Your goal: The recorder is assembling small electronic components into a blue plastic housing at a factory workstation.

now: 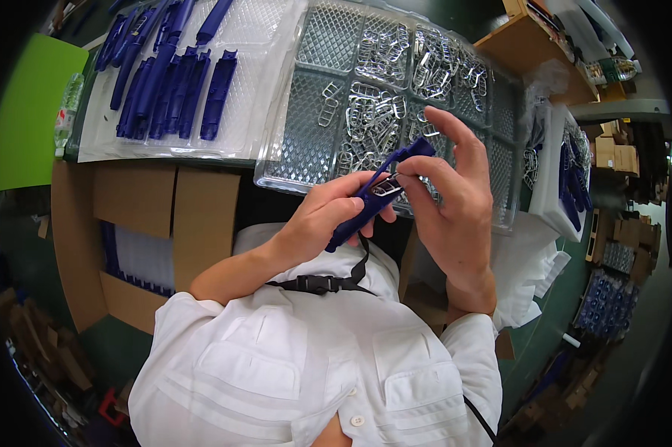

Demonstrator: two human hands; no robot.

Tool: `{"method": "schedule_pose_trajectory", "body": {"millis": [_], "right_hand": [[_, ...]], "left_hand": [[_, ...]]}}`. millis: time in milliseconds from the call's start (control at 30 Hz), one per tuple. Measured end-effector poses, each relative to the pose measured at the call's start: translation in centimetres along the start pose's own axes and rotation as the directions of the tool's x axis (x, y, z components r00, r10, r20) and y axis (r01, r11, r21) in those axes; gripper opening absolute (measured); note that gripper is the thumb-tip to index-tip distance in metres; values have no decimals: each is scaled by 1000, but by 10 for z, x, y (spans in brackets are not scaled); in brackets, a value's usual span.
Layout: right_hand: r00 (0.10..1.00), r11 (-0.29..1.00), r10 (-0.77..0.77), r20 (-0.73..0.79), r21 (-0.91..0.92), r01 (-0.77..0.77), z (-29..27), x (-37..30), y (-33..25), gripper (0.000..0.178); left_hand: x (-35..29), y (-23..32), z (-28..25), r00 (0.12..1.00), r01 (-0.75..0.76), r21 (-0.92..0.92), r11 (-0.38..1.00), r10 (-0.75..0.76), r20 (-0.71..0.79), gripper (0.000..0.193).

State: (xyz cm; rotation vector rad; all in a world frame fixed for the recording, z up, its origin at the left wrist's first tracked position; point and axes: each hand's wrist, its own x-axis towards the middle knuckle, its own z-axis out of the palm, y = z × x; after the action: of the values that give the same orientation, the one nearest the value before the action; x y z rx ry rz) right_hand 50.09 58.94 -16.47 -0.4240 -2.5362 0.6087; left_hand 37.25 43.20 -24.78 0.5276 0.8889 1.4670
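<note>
Head view shows me both hands raised over the tabletop [552, 313], near the picture's centre. My left hand [317, 220] has its grip closed around a blue handle [373, 195], which points toward 1 o'clock. My right hand [451, 201] pinches a small metal clip [386, 186] with thumb and finger, touching the handle's middle; the other fingers are spread. At 12 o'clock from the hands lies a clear tray [313, 141] with many metal clips in its compartments. At 10 o'clock a second tray [254, 74] carries more blue handles. At 8 o'clock an open carton [134, 223] stands.
</note>
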Motion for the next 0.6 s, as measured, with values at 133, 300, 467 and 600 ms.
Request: {"method": "schedule_pose_trajectory", "body": {"millis": [133, 300, 467, 600], "right_hand": [[1000, 1000, -15, 17, -6, 15, 6, -2, -1, 18], [998, 998, -58, -4, 0, 58, 13, -5, 0, 13], [1000, 999, 5, 30, 40, -6, 20, -13, 3, 13], [992, 999, 23, -124, 31, -19, 25, -16, -9, 26]], "left_hand": [[-5, 0, 1, 1000, -16, 12, 1000, 16, 8, 52], [-7, -2, 1, 999, -30, 19, 999, 30, 10, 49], [-8, -12, 3, 999, -21, 91, 996, 25, -46, 34], [-10, -15, 4, 994, -51, 253, 966, 73, -78, 27]]}}
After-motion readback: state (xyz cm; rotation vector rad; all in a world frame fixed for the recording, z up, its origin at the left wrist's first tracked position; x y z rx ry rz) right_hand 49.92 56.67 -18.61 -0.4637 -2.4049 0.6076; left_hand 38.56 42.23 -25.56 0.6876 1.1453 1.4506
